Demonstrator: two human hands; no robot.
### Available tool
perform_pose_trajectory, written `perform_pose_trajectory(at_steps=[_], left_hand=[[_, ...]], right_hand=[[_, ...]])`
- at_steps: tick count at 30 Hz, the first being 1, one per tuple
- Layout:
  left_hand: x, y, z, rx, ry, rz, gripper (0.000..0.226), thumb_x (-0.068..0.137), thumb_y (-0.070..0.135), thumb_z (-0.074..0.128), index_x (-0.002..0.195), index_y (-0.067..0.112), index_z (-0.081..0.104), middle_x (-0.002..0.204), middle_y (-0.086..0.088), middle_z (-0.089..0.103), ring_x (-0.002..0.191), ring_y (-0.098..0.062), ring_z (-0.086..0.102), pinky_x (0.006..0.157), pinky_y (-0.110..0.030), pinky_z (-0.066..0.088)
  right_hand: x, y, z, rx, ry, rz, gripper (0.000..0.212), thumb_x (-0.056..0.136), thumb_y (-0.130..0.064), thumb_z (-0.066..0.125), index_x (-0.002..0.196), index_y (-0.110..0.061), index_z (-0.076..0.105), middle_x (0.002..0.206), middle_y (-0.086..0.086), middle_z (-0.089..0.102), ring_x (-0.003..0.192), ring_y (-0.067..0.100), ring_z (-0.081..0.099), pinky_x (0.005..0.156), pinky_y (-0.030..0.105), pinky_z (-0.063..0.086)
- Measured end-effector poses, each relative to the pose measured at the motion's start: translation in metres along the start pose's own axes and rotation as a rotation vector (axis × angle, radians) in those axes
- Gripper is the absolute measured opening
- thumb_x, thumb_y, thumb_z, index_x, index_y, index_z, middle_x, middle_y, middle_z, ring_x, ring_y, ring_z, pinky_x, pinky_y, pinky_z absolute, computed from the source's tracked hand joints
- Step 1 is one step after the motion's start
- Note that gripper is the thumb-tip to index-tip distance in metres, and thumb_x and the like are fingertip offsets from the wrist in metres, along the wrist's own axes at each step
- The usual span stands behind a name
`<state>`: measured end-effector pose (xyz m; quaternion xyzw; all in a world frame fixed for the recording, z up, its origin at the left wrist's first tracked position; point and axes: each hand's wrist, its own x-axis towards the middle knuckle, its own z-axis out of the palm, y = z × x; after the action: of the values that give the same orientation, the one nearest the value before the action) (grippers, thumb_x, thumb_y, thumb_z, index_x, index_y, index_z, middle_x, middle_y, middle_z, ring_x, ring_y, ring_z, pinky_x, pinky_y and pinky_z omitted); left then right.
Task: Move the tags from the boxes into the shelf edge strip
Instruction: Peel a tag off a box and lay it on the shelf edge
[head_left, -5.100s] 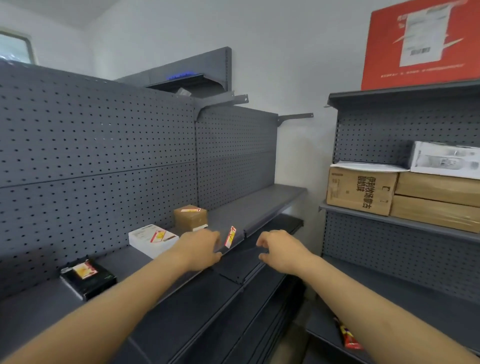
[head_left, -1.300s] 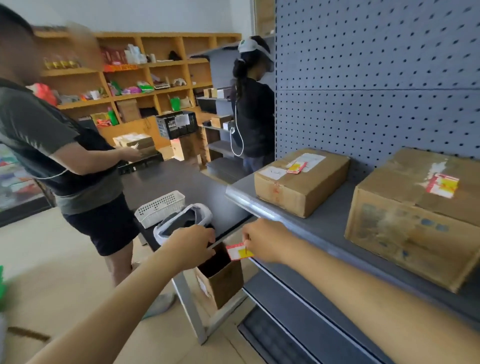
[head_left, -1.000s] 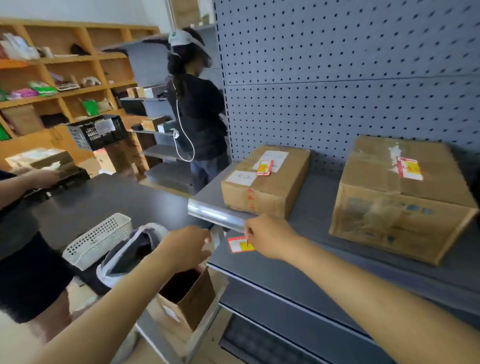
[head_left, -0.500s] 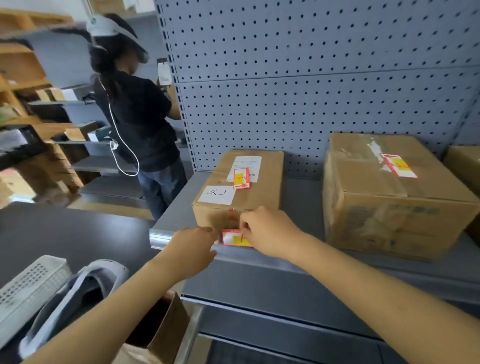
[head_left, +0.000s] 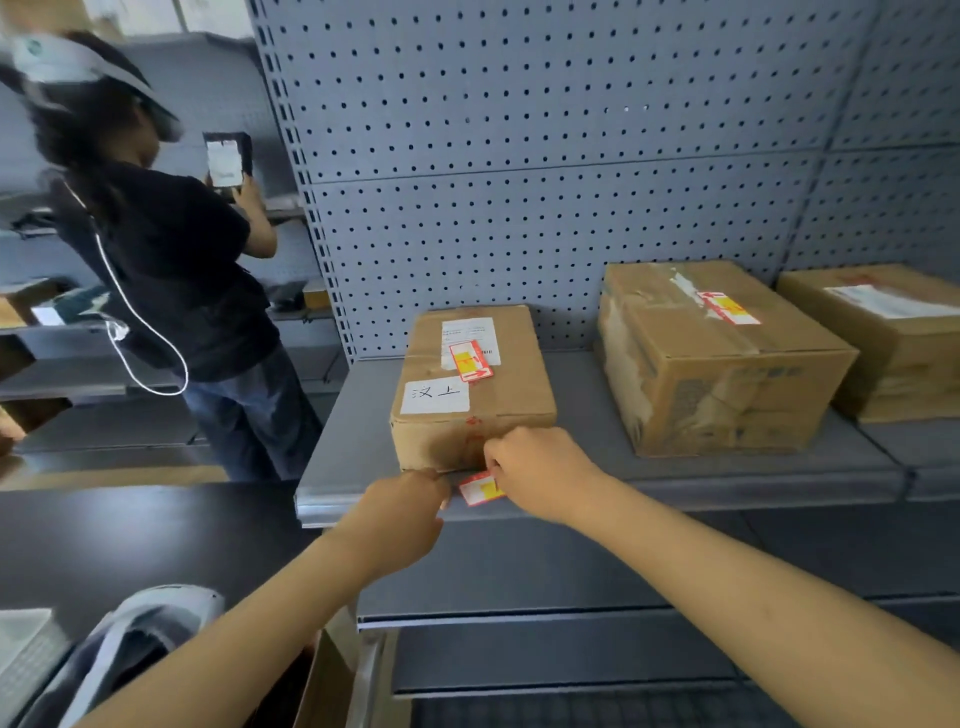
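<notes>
Pinching a red-and-yellow tag (head_left: 480, 488) at its right end, the right hand (head_left: 537, 470) holds it against the shelf edge strip (head_left: 675, 493), just below the nearest cardboard box (head_left: 470, 389). The left hand (head_left: 400, 512), fingers curled, touches the strip just left of the tag. Another tag (head_left: 470, 361) lies on that box; a third (head_left: 727, 307) on the middle box (head_left: 717, 358)

Small box (head_left: 470, 389) crowds strip (head_left: 675, 493); open shelf (head_left: 576, 415) btwn 2 boxes.
</notes>
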<state>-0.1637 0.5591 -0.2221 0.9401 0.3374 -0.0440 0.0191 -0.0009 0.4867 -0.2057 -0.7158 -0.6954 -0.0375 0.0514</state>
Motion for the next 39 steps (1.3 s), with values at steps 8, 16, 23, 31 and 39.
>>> perform_pose_trajectory(at_steps=[8,16,23,31,39], left_hand=[[-0.004,-0.004,0.000,-0.032,-0.014,0.060,0.035,0.092,0.011,0.047,0.125,0.017,0.058,0.126,-0.005,0.062,0.108,-0.026,0.062,0.091,-0.034,0.051],[-0.008,-0.008,-0.001,-0.114,-0.014,0.072,0.042,0.090,0.014,0.052,0.131,0.024,0.055,0.120,-0.005,0.066,0.100,-0.025,0.065,0.088,-0.034,0.055],[-0.011,-0.012,-0.005,-0.055,-0.027,0.101,0.034,0.092,0.021,0.054,0.126,0.023,0.057,0.128,-0.004,0.058,0.108,-0.026,0.060,0.086,-0.033,0.050],[-0.008,-0.014,-0.022,0.006,0.028,0.047,0.026,0.093,0.022,0.051,0.117,0.021,0.059,0.120,-0.002,0.064,0.103,-0.023,0.063,0.083,-0.033,0.052],[-0.002,0.016,-0.045,0.098,0.186,0.044,0.019,0.094,0.012,0.046,0.106,0.013,0.060,0.096,-0.004,0.064,0.074,-0.017,0.055,0.057,-0.021,0.041]], right_hand=[[0.002,-0.026,0.020,0.041,0.073,0.080,0.019,0.093,-0.010,0.052,0.104,-0.013,0.067,0.109,0.008,0.057,0.100,0.028,0.055,0.063,0.033,0.037],[-0.002,-0.030,0.014,0.138,0.098,0.159,0.018,0.094,-0.016,0.055,0.106,-0.015,0.068,0.112,0.005,0.062,0.105,0.024,0.056,0.074,0.035,0.046],[-0.002,-0.028,0.013,0.062,0.064,0.153,0.023,0.092,-0.009,0.055,0.110,-0.017,0.068,0.111,0.005,0.063,0.105,0.024,0.054,0.080,0.034,0.048],[-0.011,-0.025,0.004,-0.036,0.076,0.123,0.031,0.090,-0.006,0.055,0.120,-0.015,0.061,0.117,0.006,0.062,0.108,0.025,0.054,0.087,0.035,0.046],[-0.044,-0.022,-0.016,0.117,0.123,0.296,0.029,0.092,-0.010,0.056,0.120,-0.015,0.060,0.121,0.007,0.062,0.109,0.025,0.057,0.085,0.037,0.051]])
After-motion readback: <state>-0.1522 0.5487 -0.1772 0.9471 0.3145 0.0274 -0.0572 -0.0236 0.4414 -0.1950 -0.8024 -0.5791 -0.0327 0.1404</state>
